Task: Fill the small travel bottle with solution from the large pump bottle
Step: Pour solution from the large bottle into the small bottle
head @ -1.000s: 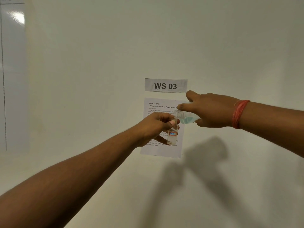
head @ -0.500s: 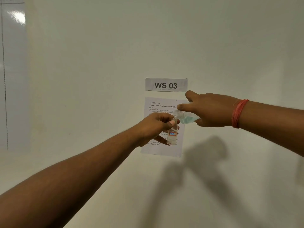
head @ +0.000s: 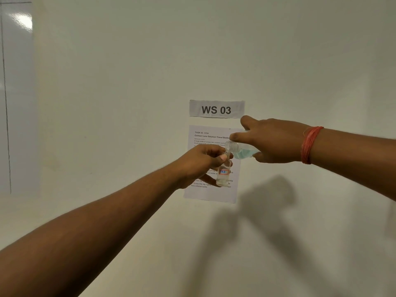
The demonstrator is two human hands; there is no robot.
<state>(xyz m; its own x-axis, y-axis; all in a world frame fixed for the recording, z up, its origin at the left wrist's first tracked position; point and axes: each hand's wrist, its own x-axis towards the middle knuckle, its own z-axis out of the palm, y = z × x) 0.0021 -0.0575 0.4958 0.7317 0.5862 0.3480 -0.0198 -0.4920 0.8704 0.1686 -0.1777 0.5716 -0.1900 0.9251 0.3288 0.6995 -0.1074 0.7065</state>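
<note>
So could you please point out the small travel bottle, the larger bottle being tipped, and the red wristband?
small travel bottle (head: 223, 177): head view, on its lower clear body.
larger bottle (head: 241, 152): head view, on the blue liquid near its neck.
red wristband (head: 309, 145): head view, mid-band on the right wrist.

two hands (head: 203, 162) (head: 272, 140), two bottles (head: 224, 174) (head: 241, 150), two paper sheets (head: 216, 109) (head: 211, 194), one red wristband (head: 308, 144)

— What are you wearing on your arms?
— Your forearms are bare, no sleeves. A band of wound red thread (head: 310, 145), several strands thick, circles your right wrist.
</note>
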